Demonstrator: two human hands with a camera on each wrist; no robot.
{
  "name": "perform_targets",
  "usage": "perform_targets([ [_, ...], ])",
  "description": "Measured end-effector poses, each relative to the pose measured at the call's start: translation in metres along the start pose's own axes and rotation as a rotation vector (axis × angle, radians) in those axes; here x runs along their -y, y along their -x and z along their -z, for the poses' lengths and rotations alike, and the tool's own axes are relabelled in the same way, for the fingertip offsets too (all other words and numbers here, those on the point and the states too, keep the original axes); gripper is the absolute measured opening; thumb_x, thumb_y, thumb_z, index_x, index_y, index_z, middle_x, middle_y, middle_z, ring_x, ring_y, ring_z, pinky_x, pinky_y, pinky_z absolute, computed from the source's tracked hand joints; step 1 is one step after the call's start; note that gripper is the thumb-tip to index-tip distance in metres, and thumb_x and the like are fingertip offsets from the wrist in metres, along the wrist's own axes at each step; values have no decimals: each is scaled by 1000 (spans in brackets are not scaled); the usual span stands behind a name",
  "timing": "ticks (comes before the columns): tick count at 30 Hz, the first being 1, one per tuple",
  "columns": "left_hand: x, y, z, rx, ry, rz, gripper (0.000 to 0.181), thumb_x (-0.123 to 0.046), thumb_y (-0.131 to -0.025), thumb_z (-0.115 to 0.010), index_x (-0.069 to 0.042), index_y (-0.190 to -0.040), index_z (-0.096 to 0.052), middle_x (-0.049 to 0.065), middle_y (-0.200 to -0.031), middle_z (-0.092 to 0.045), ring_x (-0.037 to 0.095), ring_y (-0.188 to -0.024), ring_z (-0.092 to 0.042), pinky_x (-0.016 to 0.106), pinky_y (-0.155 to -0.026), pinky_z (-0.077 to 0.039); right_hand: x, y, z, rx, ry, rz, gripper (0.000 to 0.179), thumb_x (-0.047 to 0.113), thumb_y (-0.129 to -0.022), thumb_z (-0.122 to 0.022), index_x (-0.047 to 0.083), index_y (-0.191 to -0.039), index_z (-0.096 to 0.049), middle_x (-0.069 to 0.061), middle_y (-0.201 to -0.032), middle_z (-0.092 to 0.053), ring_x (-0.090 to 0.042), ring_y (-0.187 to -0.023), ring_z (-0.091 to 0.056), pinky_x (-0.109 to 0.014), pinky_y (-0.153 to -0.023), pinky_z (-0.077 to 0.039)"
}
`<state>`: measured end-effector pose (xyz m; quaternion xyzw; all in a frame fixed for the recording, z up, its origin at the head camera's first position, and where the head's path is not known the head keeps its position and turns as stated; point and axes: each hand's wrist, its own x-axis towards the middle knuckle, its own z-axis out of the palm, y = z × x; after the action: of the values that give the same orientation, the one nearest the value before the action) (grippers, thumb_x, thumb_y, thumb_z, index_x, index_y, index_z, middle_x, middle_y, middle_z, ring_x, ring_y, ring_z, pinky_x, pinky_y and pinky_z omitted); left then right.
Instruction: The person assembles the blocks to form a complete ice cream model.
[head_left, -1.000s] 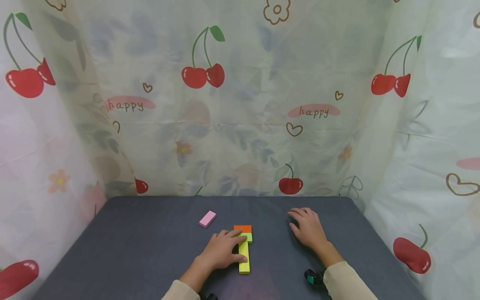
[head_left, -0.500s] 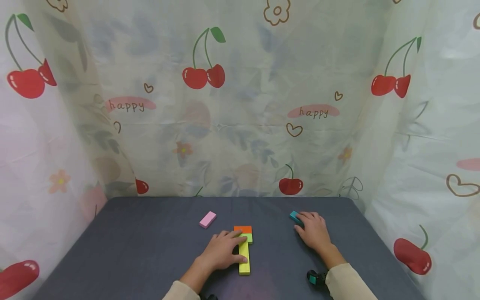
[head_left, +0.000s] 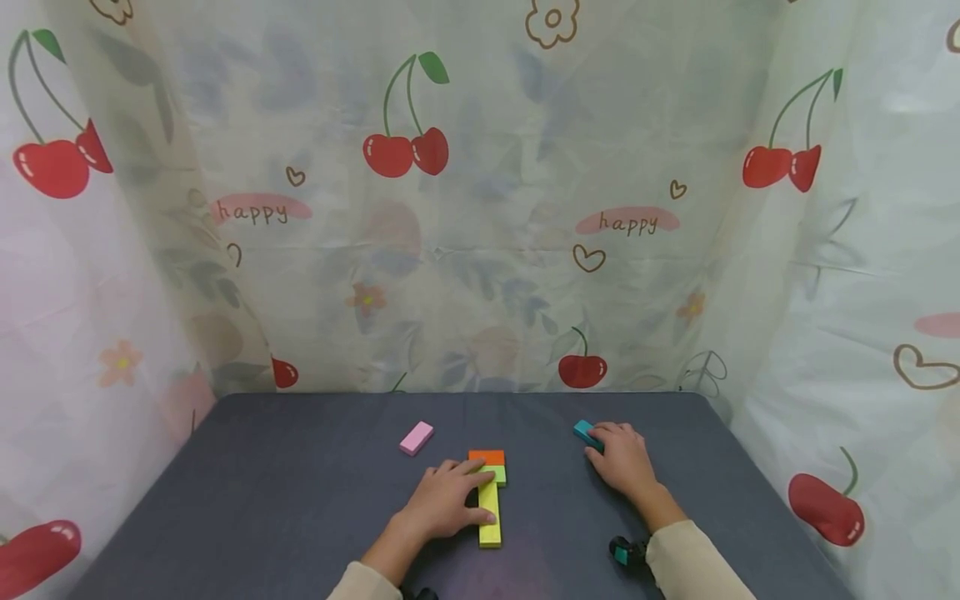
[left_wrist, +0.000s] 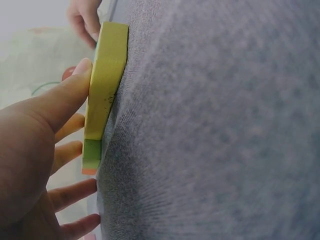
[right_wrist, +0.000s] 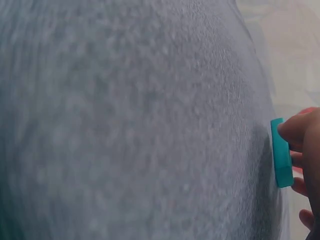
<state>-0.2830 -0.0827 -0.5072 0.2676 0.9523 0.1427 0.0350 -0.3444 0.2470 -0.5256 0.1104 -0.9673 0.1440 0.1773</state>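
My left hand [head_left: 444,502] rests on a row of flat blocks in the middle of the table, thumb on the long yellow block [head_left: 490,533] and fingertips over the light green block [head_left: 500,477]. An orange block [head_left: 487,457] sits against the green one's far side. In the left wrist view the thumb [left_wrist: 80,80] presses the yellow block's top, fingers spread. To the right, my right hand [head_left: 624,460] pinches a teal block [head_left: 582,430], whose far end shows beyond the fingers. The right wrist view has this teal block [right_wrist: 281,155] between thumb and fingers, close to the table.
A pink block [head_left: 416,437] lies beyond my left hand, left of the orange block. The dark grey table [head_left: 270,500] ends at a patterned curtain [head_left: 480,317] behind and on both sides. A black wrist device [head_left: 626,552] is by the right sleeve.
The teal block, hidden under my right hand a second ago, now shows beyond its fingers. That hand shifted right, then slightly back left with the block. The left hand stays put.
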Motion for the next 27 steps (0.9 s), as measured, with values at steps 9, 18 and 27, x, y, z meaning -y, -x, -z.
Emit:
perform_targets([
  [9, 1, -1, -1, -5, -1, 0, 67, -62, -82, -65, -29, -140, -55, -2, -147, -45, 27, -123, -46, 54, -92, -38, 11, -6, -8, 9, -7, 33, 32, 20, -87, -72, 5, -115, -71, -13, -119, -63, -36, -110, -54, -57, -92, -39],
  [18, 1, 0, -2, -3, -5, 1, 68, -63, -82, -64, -29, -140, -55, -2, -147, -45, 26, -123, -46, 54, -92, -38, 25, -7, -13, 4, -35, 57, 32, 19, -86, -73, 6, -115, -72, -11, -119, -63, -34, -108, -54, -56, -92, -40],
  [27, 0, -1, -2, -1, -2, 11, 67, -63, -82, -65, -29, -139, -55, -2, -147, -45, 26, -123, -46, 54, -93, -38, 41, -12, -21, 12, -75, 78, 32, 21, -87, -72, 8, -117, -71, -9, -119, -63, -32, -109, -54, -55, -93, -40],
])
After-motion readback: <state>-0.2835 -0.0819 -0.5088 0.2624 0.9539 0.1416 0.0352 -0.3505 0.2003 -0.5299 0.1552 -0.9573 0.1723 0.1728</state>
